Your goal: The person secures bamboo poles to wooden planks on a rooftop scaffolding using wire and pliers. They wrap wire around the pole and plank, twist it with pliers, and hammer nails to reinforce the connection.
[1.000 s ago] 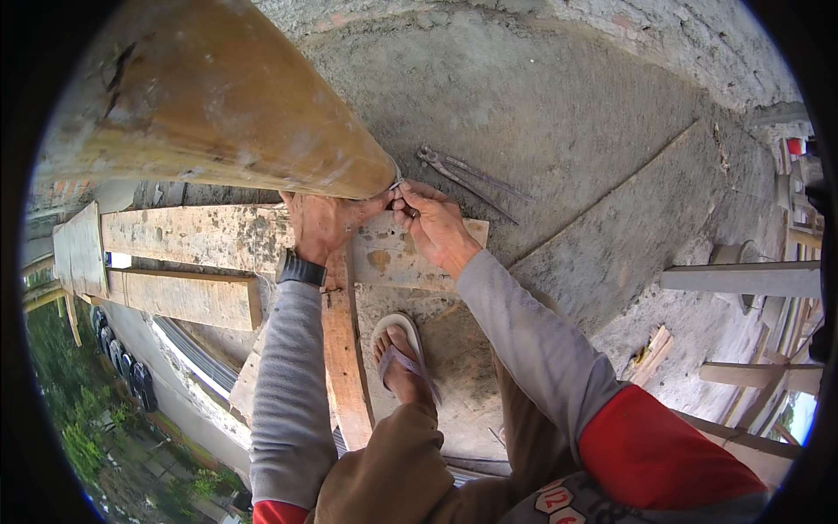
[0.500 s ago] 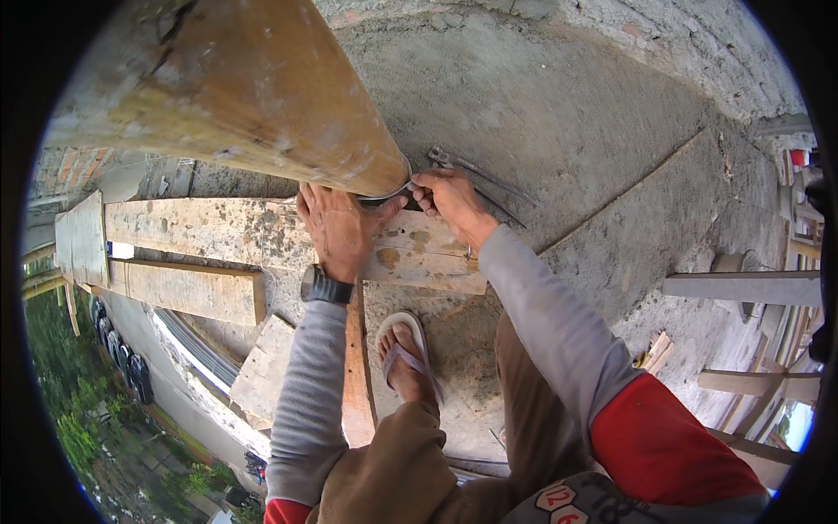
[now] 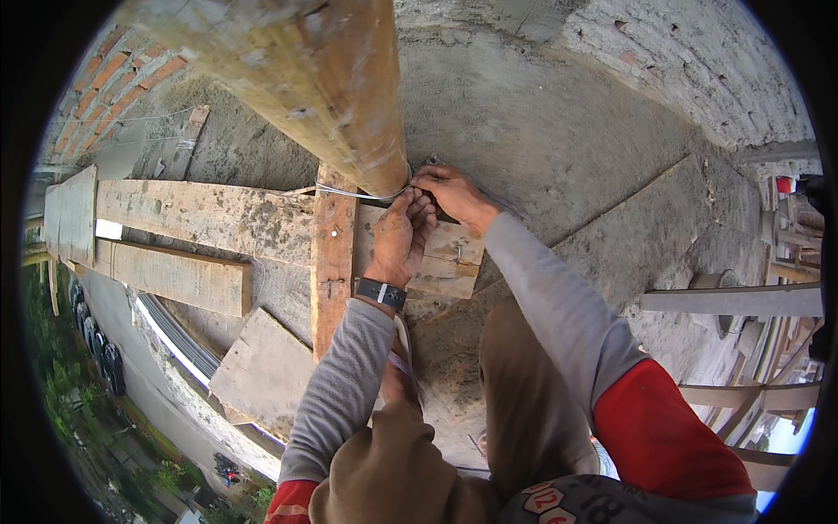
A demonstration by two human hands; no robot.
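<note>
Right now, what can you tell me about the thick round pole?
The pole looks like bamboo or wood, tan to brown, with pale smears and dark marks. It slants from the upper edge, appearing narrower toward its lower end; its far end is out of view. Thin wire wraps near the lower end and crosses a plank. The left hand and right hand work beside that end; finger contact with the pole is unclear.

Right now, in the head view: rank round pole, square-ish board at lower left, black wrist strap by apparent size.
1. Round pole, probably enlarged by nearness to the camera
2. Square-ish board
3. Black wrist strap
</note>
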